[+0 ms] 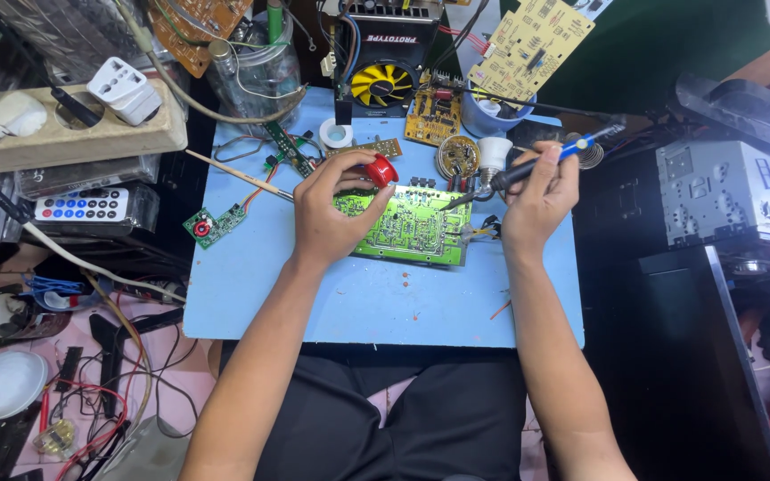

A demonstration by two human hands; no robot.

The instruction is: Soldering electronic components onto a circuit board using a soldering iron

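Observation:
A green circuit board [412, 227] lies on a light blue mat [376, 303]. My left hand [331, 209] rests on the board's left end and pinches a small red spool [383, 170] between thumb and fingers. My right hand [541, 196] grips a soldering iron [528, 167] with a blue and black handle. Its tip points down-left and meets the board's upper right edge.
Small boards [216, 223], a roll of tape [336, 134] and a yellow-fan unit [383, 82] crowd the mat's far edge. A power strip [64, 125] and remote [82, 205] sit at left. A metal chassis [724, 191] stands at right. Wires and a bulb [2, 383] lie lower left.

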